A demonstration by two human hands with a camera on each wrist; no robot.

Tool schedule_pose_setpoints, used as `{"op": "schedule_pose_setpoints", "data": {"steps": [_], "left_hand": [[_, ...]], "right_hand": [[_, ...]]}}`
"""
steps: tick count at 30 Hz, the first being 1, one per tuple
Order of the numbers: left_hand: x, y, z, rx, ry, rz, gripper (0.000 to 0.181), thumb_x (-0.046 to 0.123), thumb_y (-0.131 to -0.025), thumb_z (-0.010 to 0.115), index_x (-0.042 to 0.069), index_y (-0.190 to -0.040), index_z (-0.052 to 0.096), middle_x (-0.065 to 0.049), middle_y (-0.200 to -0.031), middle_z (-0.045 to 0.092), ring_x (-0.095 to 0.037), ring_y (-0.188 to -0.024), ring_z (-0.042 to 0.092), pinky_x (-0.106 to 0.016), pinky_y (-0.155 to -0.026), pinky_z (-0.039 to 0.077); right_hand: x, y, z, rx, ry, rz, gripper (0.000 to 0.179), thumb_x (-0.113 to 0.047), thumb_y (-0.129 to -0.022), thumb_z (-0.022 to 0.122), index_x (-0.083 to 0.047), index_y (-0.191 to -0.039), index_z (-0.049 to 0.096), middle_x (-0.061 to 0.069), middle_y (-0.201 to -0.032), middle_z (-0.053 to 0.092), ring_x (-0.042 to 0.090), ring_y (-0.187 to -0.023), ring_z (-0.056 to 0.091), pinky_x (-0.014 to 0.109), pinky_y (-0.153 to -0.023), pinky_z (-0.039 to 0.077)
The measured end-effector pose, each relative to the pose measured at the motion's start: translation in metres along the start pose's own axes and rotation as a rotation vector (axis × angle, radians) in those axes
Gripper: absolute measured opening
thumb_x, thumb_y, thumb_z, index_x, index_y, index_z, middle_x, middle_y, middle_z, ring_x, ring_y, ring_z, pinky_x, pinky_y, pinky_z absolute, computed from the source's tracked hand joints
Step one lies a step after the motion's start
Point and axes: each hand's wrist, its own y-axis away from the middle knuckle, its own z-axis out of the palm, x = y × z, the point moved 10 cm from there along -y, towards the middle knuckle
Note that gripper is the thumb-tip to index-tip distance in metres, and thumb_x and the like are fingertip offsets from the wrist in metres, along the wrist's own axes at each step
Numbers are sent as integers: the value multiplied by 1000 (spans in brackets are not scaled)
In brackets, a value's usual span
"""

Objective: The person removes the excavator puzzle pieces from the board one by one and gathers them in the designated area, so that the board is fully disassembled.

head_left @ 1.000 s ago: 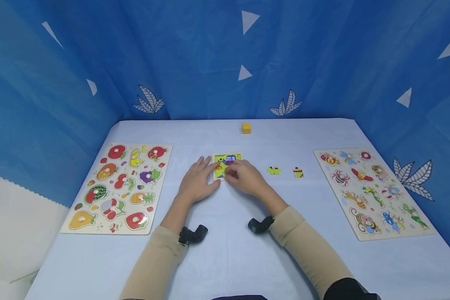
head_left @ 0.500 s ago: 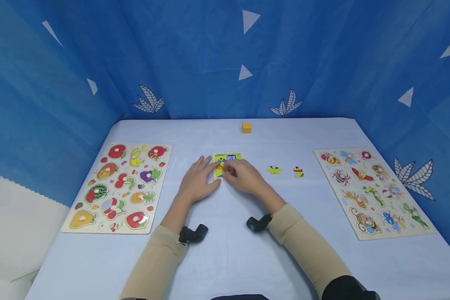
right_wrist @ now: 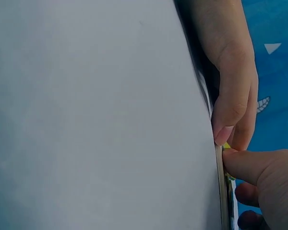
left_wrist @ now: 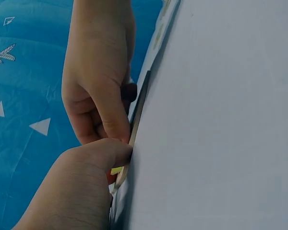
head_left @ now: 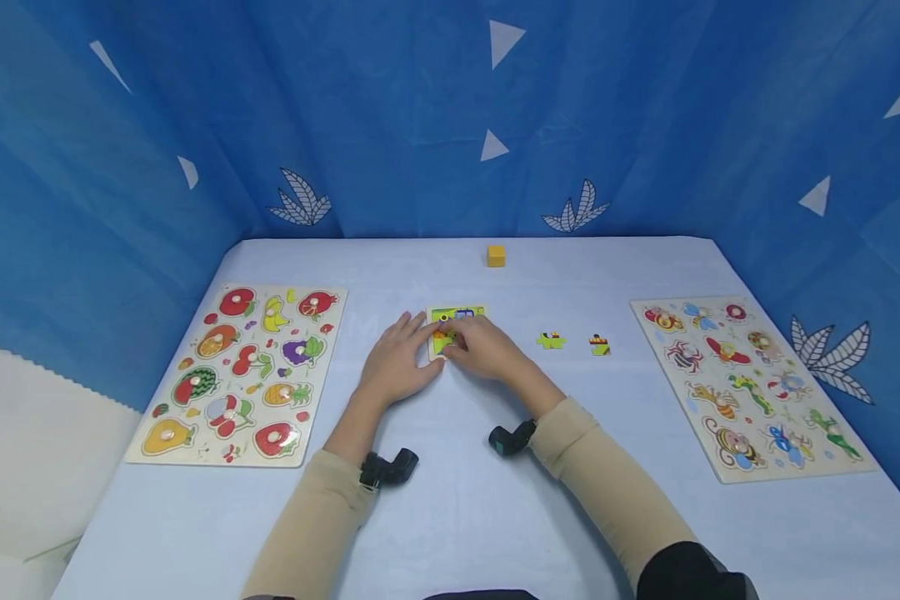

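A small square jigsaw puzzle [head_left: 442,315] with a yellow-green vehicle picture lies mid-table, partly covered by both hands. My left hand [head_left: 396,358] lies flat with straight, spread fingers at its left side, thumb stretched along the front edge. Over the puzzle's right half bends my right hand [head_left: 486,348], thumb and forefinger drawn together at a puzzle piece that is mostly hidden. From the left wrist, the left thumb [left_wrist: 117,152] presses near the board's edge, below the curled right hand [left_wrist: 103,81]. Two loose jigsaw pieces, one yellow-green [head_left: 551,340], one with red and brown [head_left: 599,345], lie to the right.
A fruit peg board [head_left: 311,333] lies at the left of the white-covered table, and an insect peg board [head_left: 693,358] at the right. Near the back edge stands a yellow cube [head_left: 496,256]. Blue cloth [head_left: 412,125] hangs behind and at the sides.
My right hand has shifted slightly left over the puzzle, its forefinger reaching further in. The left hand keeps its place. The loose pieces lie where they were.
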Motion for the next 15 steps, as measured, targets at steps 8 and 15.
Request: {"op": "schedule_pose_setpoints", "data": {"steps": [8,15], "left_hand": [[1,-1,-1,6,9,12,68,56,-91,52,29,-152,40,1,-164,30,-25,-155,18,-50,-125,20],[0,-1,0,0,4,13,68,56,-91,51,30,-153,39,1,-164,28,-26,-155,16,-50,-125,20]], "right_hand": [[4,0,-3,49,-216,-4,28,-17,-90,73,-17,-115,60,-2,-97,60,14,-87,56,29,-80,51],[8,3,-5,59,-287,-6,27,-17,-92,71,-21,-117,62,-3,-89,62,15,-80,56,30,-75,49]]}}
